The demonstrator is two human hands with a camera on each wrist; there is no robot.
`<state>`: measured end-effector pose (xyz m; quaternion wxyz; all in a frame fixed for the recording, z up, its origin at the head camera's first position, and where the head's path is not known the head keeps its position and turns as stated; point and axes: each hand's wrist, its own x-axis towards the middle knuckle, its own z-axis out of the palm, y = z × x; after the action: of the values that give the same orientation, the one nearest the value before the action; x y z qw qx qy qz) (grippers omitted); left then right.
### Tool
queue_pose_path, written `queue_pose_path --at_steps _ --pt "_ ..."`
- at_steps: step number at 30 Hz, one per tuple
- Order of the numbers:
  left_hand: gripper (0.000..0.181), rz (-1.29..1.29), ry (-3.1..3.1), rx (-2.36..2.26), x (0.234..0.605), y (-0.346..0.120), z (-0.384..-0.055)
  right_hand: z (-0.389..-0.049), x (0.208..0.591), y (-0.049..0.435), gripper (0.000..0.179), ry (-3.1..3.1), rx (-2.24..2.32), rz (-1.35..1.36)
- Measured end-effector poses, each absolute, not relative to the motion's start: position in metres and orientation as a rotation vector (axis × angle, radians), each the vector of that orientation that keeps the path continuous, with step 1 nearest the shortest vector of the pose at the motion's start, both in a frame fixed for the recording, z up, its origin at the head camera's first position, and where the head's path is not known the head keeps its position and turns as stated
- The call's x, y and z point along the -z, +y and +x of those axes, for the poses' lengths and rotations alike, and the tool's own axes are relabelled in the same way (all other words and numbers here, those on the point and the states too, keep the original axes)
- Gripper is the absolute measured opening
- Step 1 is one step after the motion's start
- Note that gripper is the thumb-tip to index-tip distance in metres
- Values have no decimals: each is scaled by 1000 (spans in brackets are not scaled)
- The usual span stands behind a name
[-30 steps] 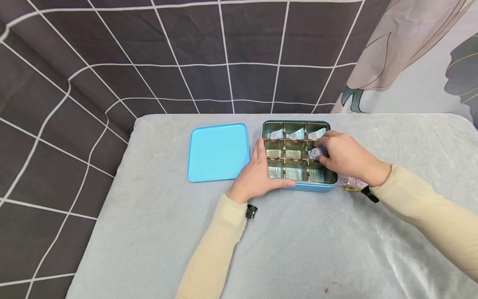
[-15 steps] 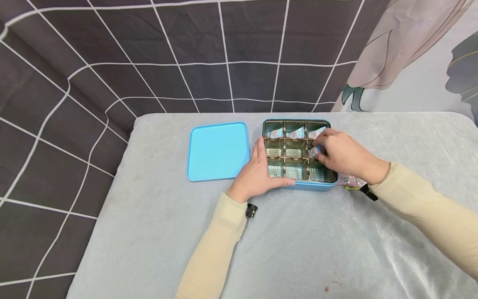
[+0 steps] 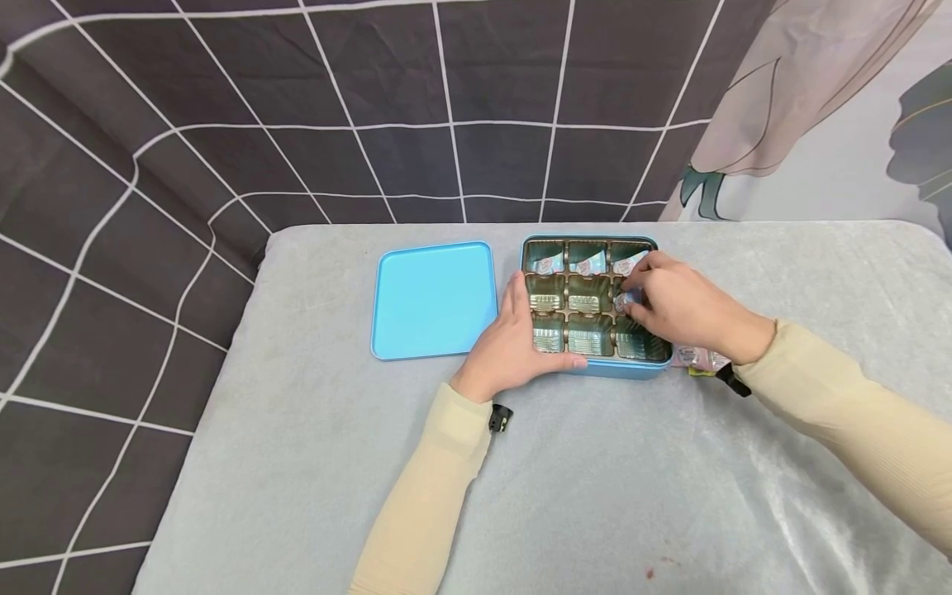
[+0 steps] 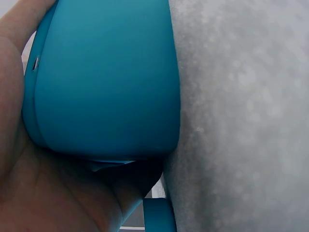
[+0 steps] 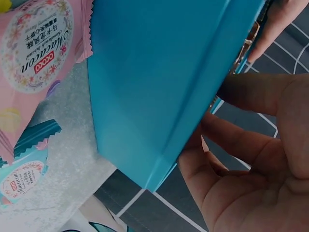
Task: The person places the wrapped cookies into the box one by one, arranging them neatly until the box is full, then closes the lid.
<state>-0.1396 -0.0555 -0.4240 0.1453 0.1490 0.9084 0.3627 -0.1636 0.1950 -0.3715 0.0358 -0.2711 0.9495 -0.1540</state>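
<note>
A blue box (image 3: 625, 371) with a gold divided tray inside stands toward the back of the table. My left hand (image 3: 508, 343) spreads round its front left corner, fingers straight along the left side, thumb along the front rim. In the left wrist view, the palm lies against the box wall (image 4: 106, 82). My right hand (image 3: 684, 306) reaches over the right rim and pinches a small blue macaron packet (image 3: 623, 302) in the middle-row right compartment, partly hidden by the fingers. Blue packets (image 3: 548, 264) sit in all three back-row compartments.
A flat blue lid (image 3: 434, 301) lies left of the box. At the box's right side, a pink macaron packet (image 5: 43, 53) and a blue one (image 5: 21, 181) lie on the grey cloth. A dark checked curtain (image 3: 402, 107) hangs behind the table.
My right fingers and the blue packet have shifted slightly within the middle-row right compartment, with less of the packet showing now. The left hand stays in place on the box.
</note>
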Motion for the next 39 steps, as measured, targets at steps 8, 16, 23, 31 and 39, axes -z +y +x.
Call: queue_pose_path --at_steps 8,16,23,31,39 --pt "142 427 2623 -1040 424 -55 -141 -163 371 196 18 2932 481 -855" --pt "143 422 2628 -1031 424 -55 -141 -164 369 195 16 2943 458 -871" --pt "143 424 2626 -1037 424 -55 -141 -166 370 197 19 2933 469 -882" --pt "142 432 2627 -1044 426 -56 -141 -164 367 202 23 2953 542 -872" --pt "142 432 2626 -1032 425 -55 -140 -162 368 210 24 3024 619 -943"
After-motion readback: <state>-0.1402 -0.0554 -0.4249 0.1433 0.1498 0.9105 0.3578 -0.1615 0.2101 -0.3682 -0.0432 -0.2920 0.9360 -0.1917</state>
